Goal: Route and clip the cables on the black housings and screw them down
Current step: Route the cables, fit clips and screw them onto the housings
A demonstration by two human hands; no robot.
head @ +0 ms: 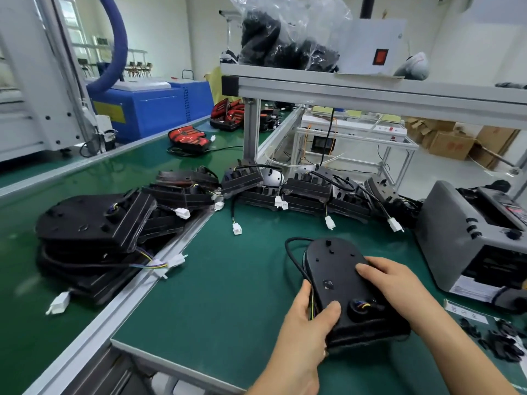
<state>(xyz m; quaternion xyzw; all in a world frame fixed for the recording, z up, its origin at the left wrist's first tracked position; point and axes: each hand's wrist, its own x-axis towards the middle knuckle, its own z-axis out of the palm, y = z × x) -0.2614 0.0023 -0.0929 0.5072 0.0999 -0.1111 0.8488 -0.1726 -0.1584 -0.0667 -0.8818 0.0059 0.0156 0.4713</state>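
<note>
Green mat (228, 280) lay under the housing (333, 266); my left hand (308, 317) gripped its seven o'clock corner, my right hand (393, 277) clasped its three o'clock edge.

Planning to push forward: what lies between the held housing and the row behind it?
Head view: green mat, with white connectors on leads trailing from the row; otherwise bare.
</note>
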